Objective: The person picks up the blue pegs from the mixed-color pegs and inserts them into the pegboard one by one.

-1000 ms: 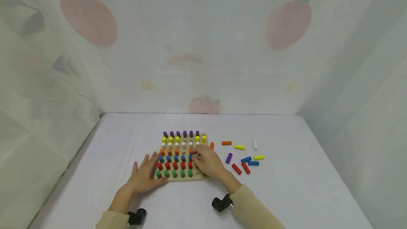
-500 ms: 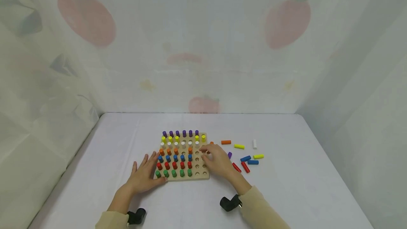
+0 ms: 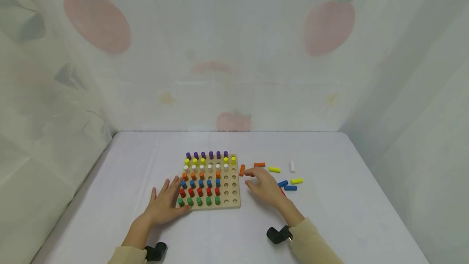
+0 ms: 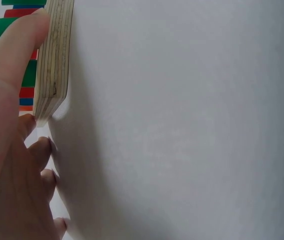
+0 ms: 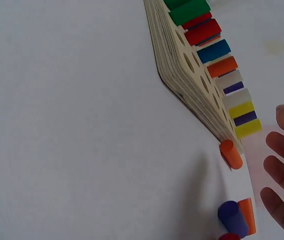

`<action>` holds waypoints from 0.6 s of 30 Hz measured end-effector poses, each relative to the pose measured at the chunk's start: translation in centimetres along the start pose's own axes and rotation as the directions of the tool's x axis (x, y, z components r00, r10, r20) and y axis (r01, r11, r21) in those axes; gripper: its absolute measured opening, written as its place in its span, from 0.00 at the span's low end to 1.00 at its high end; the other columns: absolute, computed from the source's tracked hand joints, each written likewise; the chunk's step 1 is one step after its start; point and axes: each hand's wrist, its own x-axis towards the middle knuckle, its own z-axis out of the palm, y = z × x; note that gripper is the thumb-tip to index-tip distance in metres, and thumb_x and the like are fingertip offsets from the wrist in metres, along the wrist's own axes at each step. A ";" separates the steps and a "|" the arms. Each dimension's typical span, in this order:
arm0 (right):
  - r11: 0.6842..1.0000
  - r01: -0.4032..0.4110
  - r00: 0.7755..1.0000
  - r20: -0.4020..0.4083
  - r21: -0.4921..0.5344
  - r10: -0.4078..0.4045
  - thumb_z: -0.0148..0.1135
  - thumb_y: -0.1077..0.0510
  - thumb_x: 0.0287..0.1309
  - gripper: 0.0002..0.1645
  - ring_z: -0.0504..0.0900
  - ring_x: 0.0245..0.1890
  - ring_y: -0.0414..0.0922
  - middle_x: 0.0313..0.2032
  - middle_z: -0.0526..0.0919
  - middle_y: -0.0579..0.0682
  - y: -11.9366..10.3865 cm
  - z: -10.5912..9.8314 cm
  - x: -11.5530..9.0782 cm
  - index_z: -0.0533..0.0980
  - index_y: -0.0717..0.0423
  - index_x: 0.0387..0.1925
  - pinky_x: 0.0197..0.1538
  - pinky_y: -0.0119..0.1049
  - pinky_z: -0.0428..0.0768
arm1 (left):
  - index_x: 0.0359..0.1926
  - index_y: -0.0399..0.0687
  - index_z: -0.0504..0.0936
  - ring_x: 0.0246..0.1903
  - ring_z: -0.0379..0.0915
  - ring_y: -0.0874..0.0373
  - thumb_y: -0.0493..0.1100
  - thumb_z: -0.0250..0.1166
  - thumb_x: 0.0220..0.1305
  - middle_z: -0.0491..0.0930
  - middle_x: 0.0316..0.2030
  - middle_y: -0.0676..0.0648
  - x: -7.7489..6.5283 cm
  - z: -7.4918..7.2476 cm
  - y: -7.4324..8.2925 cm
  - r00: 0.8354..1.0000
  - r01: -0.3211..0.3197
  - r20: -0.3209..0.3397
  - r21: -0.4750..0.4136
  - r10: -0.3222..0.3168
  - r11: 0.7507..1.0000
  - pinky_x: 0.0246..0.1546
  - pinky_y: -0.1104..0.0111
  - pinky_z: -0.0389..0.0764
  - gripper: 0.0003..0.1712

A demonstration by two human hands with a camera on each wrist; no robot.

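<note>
A wooden pegboard point(image 3: 233, 206) on the table holds rows of purple, yellow, white, orange, blue, red and green pegs. My left hand point(image 3: 163, 205) lies spread at its front left corner, thumb touching the front edge. In the left wrist view, that thumb presses against the layered wooden edge point(image 4: 55, 55). My right hand point(image 3: 266, 187) hovers just off the board's right side, fingers slightly bent, holding nothing. Its fingertips are near a loose orange peg point(image 3: 242, 170) beside the board. The right wrist view shows this orange peg point(image 5: 231, 154) near the board's corner, with the fingers apart from it.
Loose pegs lie right of the board: another orange peg point(image 3: 259, 165), yellow pegs point(image 3: 274, 169), a white peg point(image 3: 292, 166) and blue pegs point(image 3: 290, 188). A purple peg point(image 5: 233, 219) shows in the right wrist view. Pale curtains point(image 3: 234, 52) enclose the table.
My right hand has left an orange peg standing in the board and moved right, off the board, to the loose orange peg. My left hand has stayed at the corner.
</note>
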 end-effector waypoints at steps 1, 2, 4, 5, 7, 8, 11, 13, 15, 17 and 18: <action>1.000 0.017 1.000 -0.007 0.005 -0.016 0.63 0.56 0.55 0.17 0.76 0.44 0.38 0.44 0.79 0.41 0.2 -0.2 -0.1 0.76 0.49 0.48 0.47 0.35 0.78 | 0.70 0.49 0.53 0.68 0.39 0.36 0.72 0.64 0.42 0.51 0.70 0.40 0.0 0.1 -0.1 1.000 0.002 0.000 0.000 -0.002 1.000 0.59 0.33 0.31 0.60; 1.000 0.028 1.000 -0.013 0.012 -0.028 0.63 0.56 0.55 0.17 0.76 0.45 0.38 0.44 0.79 0.41 0.5 -0.5 -0.2 0.76 0.50 0.48 0.47 0.35 0.78 | 0.70 0.49 0.53 0.68 0.39 0.36 0.72 0.64 0.41 0.51 0.70 0.40 0.1 0.2 -0.1 1.000 0.003 0.001 0.001 -0.003 1.000 0.59 0.33 0.31 0.60; 0.998 0.066 0.997 -0.033 0.018 -0.065 0.64 0.57 0.54 0.18 0.76 0.45 0.39 0.45 0.79 0.41 1.0 -0.9 -0.4 0.75 0.50 0.48 0.46 0.36 0.78 | 0.70 0.49 0.53 0.69 0.39 0.36 0.72 0.64 0.41 0.51 0.70 0.41 0.1 0.3 -0.2 1.000 0.005 0.003 0.001 -0.005 1.000 0.59 0.33 0.31 0.60; 0.996 0.081 0.996 -0.042 0.024 -0.080 0.65 0.57 0.53 0.19 0.76 0.45 0.40 0.45 0.79 0.41 1.3 -1.1 -0.4 0.75 0.52 0.48 0.46 0.37 0.79 | 0.70 0.49 0.53 0.69 0.39 0.36 0.72 0.64 0.41 0.51 0.70 0.41 0.1 0.3 -0.2 1.000 0.005 0.003 0.001 -0.005 1.000 0.59 0.33 0.31 0.60; 0.996 0.079 0.996 -0.051 0.045 -0.077 0.65 0.58 0.52 0.19 0.77 0.45 0.42 0.46 0.78 0.42 1.9 -1.5 -0.5 0.75 0.52 0.48 0.47 0.39 0.79 | 0.70 0.49 0.53 0.69 0.39 0.36 0.72 0.64 0.41 0.51 0.70 0.41 0.1 0.3 -0.2 1.000 0.001 0.001 0.000 -0.001 1.000 0.59 0.33 0.31 0.60; 0.996 0.069 0.997 -0.050 0.055 -0.066 0.66 0.58 0.52 0.19 0.78 0.45 0.43 0.46 0.79 0.42 2.1 -1.7 -0.5 0.75 0.52 0.48 0.47 0.39 0.79 | 0.70 0.49 0.53 0.68 0.39 0.36 0.72 0.64 0.41 0.51 0.70 0.40 0.1 0.2 -0.2 1.000 -0.001 -0.002 -0.002 0.001 1.000 0.59 0.33 0.31 0.60; 0.996 0.024 0.999 -0.033 0.081 -0.021 0.65 0.59 0.52 0.19 0.78 0.46 0.46 0.45 0.80 0.44 2.7 -2.3 -0.7 0.76 0.54 0.47 0.47 0.42 0.79 | 0.70 0.49 0.53 0.68 0.39 0.36 0.72 0.65 0.41 0.51 0.70 0.40 0.1 0.2 -0.1 1.000 -0.007 -0.008 -0.005 0.007 1.000 0.59 0.33 0.31 0.60; 0.997 -0.004 1.000 -0.018 0.075 0.005 0.65 0.59 0.53 0.18 0.78 0.46 0.46 0.45 0.80 0.45 3.1 -2.7 -0.9 0.76 0.53 0.47 0.48 0.42 0.79 | 0.70 0.49 0.53 0.68 0.40 0.36 0.72 0.65 0.41 0.51 0.70 0.40 0.1 0.3 -0.1 1.000 -0.007 -0.009 -0.004 0.007 1.000 0.59 0.33 0.31 0.60; 0.997 -0.016 1.000 -0.011 0.071 0.017 0.65 0.59 0.53 0.18 0.78 0.46 0.45 0.45 0.80 0.46 3.6 -3.0 -1.2 0.76 0.54 0.48 0.48 0.42 0.78 | 0.70 0.50 0.53 0.68 0.40 0.36 0.72 0.64 0.41 0.51 0.70 0.40 0.1 0.3 -0.2 1.000 -0.005 -0.008 0.003 0.005 1.000 0.59 0.32 0.31 0.60; 0.997 -0.012 1.000 -0.016 0.072 0.014 0.65 0.60 0.52 0.19 0.77 0.47 0.44 0.45 0.80 0.46 4.1 -3.2 -1.5 0.76 0.54 0.48 0.48 0.42 0.78 | 0.70 0.51 0.53 0.68 0.39 0.36 0.73 0.64 0.41 0.51 0.70 0.40 0.1 0.4 -0.2 1.000 -0.002 -0.006 0.008 0.002 1.000 0.59 0.32 0.31 0.60; 0.998 -0.007 1.000 -0.020 0.070 0.008 0.65 0.60 0.52 0.19 0.77 0.47 0.43 0.45 0.80 0.46 4.4 -3.4 -1.6 0.76 0.54 0.48 0.49 0.42 0.78 | 0.70 0.50 0.53 0.68 0.39 0.36 0.73 0.64 0.41 0.51 0.70 0.40 0.1 0.4 -0.2 1.000 -0.001 -0.005 0.011 0.001 1.000 0.59 0.32 0.31 0.60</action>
